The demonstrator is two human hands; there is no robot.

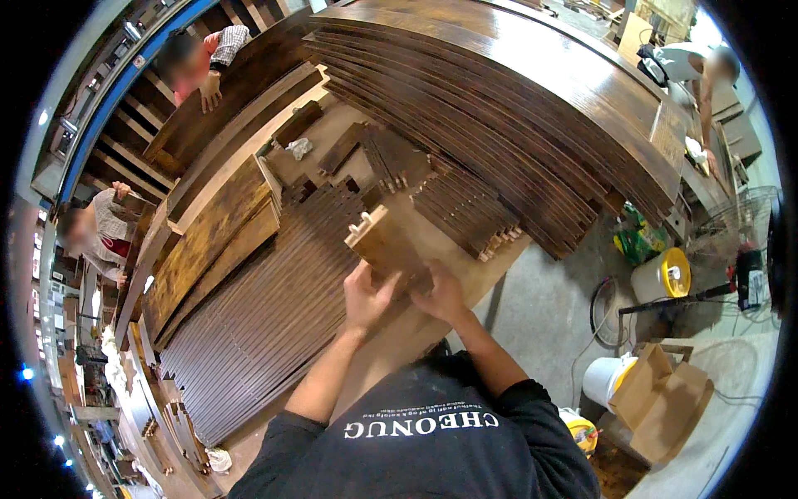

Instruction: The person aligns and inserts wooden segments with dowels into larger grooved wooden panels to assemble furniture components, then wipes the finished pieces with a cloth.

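The person beside me has both hands on one short brown board (pixel 389 243), holding it up over the near side of the table (pixel 438 237). The left hand (pixel 368 295) is closed around the near left part of it, thumb pointing inward across the wood. The right hand (pixel 440 295) grips the near right corner, its fingers curled in close; they are blurred, and I can't make out where each tip presses. Neither hand is spread wide: the gap between thumb and fingers is filled by the wood. The board's far end tilts up and away, with pale dowels (pixel 363 223) sticking out of it.

Just to the left of the board lies a broad row of dark slats (pixel 258 312), packed side by side. Beyond the board, to the right, sits a bundle of short pieces (pixel 465 208) with pale ends, and past that rises a stack of long panels (pixel 490 133). Across the table a co-worker's hand (pixel 211 91) rests on a wide plank (pixel 187 133).
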